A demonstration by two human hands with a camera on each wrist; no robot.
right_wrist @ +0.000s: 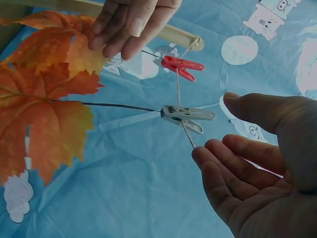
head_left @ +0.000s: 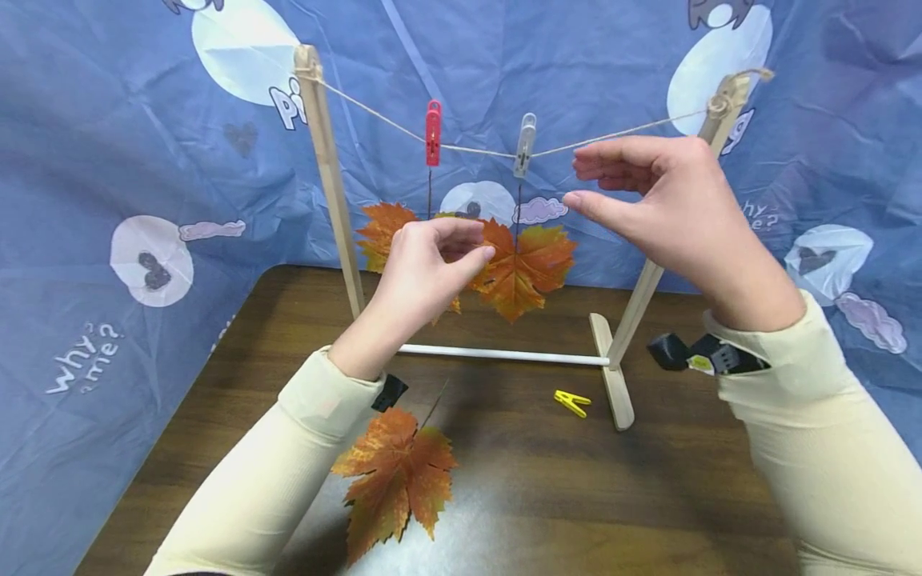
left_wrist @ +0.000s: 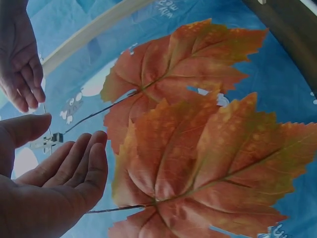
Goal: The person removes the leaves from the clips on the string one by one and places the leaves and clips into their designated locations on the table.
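A red clothespin (head_left: 433, 136) and a grey clothespin (head_left: 525, 146) sit on a string (head_left: 382, 118), each with a leaf stem below it. From the grey one hangs an orange maple leaf (head_left: 529, 272); another maple leaf (head_left: 383, 228) hangs under the red one, partly behind my left hand (head_left: 432, 268). That hand is in front of the leaves, fingers loosely bent and holding nothing. My right hand (head_left: 659, 204) is just right of the grey clothespin, thumb and fingers apart. In the right wrist view, the grey clothespin (right_wrist: 185, 115) stands clear of its thumb.
Two wooden posts (head_left: 331, 180) carry the string, joined low down by a white rod (head_left: 504, 354). On the brown table (head_left: 576, 496) lie a yellow clothespin (head_left: 572, 402) and a third maple leaf (head_left: 399, 472). Behind hangs a blue printed cloth (head_left: 576, 64).
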